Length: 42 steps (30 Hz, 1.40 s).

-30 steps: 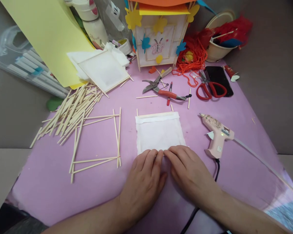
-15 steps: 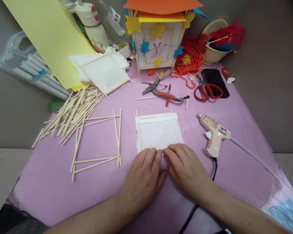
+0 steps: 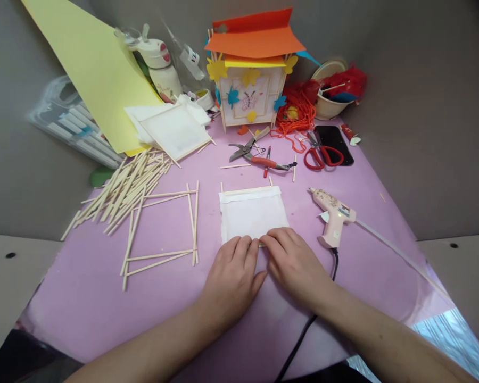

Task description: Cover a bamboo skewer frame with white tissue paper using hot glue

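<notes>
A white paper or cloth sheet [image 3: 253, 214] lies over a small frame of wooden sticks, and its far edge is folded over the top stick. My left hand [image 3: 235, 276] has its fingers curled together on the near edge of this covered frame. Close beside it, my right hand [image 3: 293, 263] presses the same edge with bent fingers, the index fingertips nearly meeting. The near stick is mostly hidden under my fingers. Left of them lies an open square of wooden sticks [image 3: 195, 223], with doubled sticks on its sides.
A pink glue gun [image 3: 334, 215] with a black cord rests at right. Behind are pruning shears [image 3: 259, 159], red-handled scissors [image 3: 323, 157], a phone [image 3: 341, 143] and a decorated paper house [image 3: 249, 88]. Loose sticks [image 3: 122, 191] are heaped at left, below a white panel [image 3: 175, 130].
The camera view has shifted, so more of the house roof shows. Both hands stay at the near edge of the covered frame, with only slight finger movement.
</notes>
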Motion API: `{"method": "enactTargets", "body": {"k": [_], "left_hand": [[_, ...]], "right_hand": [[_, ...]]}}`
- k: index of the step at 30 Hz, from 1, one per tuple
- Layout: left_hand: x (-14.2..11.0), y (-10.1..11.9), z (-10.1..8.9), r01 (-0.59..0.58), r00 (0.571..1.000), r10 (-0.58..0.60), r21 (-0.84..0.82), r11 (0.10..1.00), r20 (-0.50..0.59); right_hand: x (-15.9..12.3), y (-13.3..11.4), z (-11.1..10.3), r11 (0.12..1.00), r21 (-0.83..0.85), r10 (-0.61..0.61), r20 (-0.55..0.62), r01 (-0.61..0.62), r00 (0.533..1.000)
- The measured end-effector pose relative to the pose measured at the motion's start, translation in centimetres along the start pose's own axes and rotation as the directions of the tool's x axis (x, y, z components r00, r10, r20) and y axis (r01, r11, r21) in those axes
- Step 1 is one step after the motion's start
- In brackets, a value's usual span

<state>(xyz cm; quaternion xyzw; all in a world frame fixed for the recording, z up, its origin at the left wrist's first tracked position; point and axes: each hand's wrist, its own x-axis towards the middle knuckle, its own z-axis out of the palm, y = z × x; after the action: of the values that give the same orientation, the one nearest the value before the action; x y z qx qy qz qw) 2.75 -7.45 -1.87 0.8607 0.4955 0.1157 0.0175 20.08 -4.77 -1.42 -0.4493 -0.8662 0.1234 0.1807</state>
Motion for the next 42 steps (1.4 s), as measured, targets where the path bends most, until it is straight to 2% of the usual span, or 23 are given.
{"method": "enactTargets", "body": {"k": [13, 15, 19, 23, 27, 37, 42], "left_hand": [[0.1, -0.1, -1.3, 0.027, 0.996, -0.013, -0.163, 0.986, 0.087], [-0.2, -0.4, -1.3, 0.016, 0.999, -0.004, -0.237, 0.971, 0.05], [-1.1, -1.3, -1.4, -0.021, 0.996, -0.011, -0.343, 0.939, -0.093], [-2.0, -2.1, -1.4, -0.086, 0.982, 0.038, -0.256, 0.963, -0.188], [-2.4, -2.7, -1.0, -0.157, 0.97, 0.121, -0.165, 0.974, -0.209], [-2.0, -2.8, -0.9, -0.066, 0.986, 0.034, -0.193, 0.979, -0.163], [-2.3, -2.7, -1.1, -0.031, 0.99, -0.006, -0.257, 0.966, -0.143]], "right_hand": [[-0.6, 0.5, 0.0, 0.998, 0.001, -0.058, -0.039, 0.058, 0.998], [-0.8, 0.6, -0.1, 0.996, 0.028, -0.078, -0.072, 0.08, 0.994], [-1.6, 0.9, -0.9, 0.994, 0.055, -0.08, -0.194, 0.092, 0.978], [-2.8, 1.3, -1.3, 0.997, -0.015, -0.078, -0.212, 0.076, 0.974], [-3.3, 1.6, -1.0, 0.991, -0.099, -0.106, -0.194, 0.088, 0.975], [-3.2, 1.9, -0.2, 0.983, -0.164, -0.116, -0.199, 0.084, 0.973], [-3.3, 1.4, -0.7, 0.992, -0.105, -0.09, -0.206, 0.07, 0.974]]}}
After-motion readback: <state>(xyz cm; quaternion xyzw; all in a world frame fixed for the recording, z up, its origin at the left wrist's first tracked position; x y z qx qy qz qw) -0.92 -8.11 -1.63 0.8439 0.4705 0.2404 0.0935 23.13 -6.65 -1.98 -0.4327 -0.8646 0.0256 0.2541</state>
